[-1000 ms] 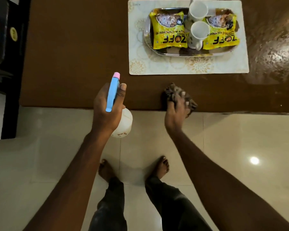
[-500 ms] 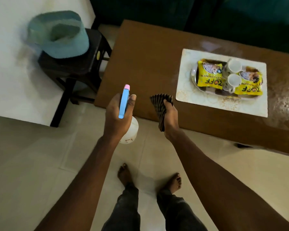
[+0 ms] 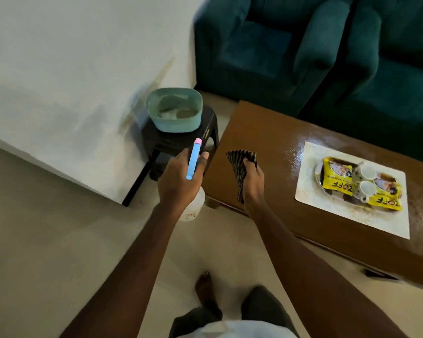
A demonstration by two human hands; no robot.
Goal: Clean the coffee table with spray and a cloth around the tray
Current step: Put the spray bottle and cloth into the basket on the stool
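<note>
My left hand (image 3: 178, 181) grips a spray bottle (image 3: 193, 159) with a blue head, pink nozzle and white body, held off the left end of the brown coffee table (image 3: 259, 132). My right hand (image 3: 253, 179) holds a dark striped cloth (image 3: 239, 164) above the table's near left corner; the cloth hangs down from my fingers. To the right, a metal tray (image 3: 319, 178) sits on a pale placemat (image 3: 327, 211). The tray carries two yellow snack packets (image 3: 335, 176) and two white cups (image 3: 366, 189). Wet shine shows on the table beside the mat.
A black stool (image 3: 171, 142) with a teal tub (image 3: 175, 109) on it stands left of the table against a white wall. Teal sofa seats (image 3: 279, 50) line the table's far side. My bare feet stand on pale floor tiles (image 3: 47, 240).
The view has swung left and up, bringing the stool, tub and sofa into sight. Both hands moved toward the table's left end, and the cloth came off the table edge and now hangs.
</note>
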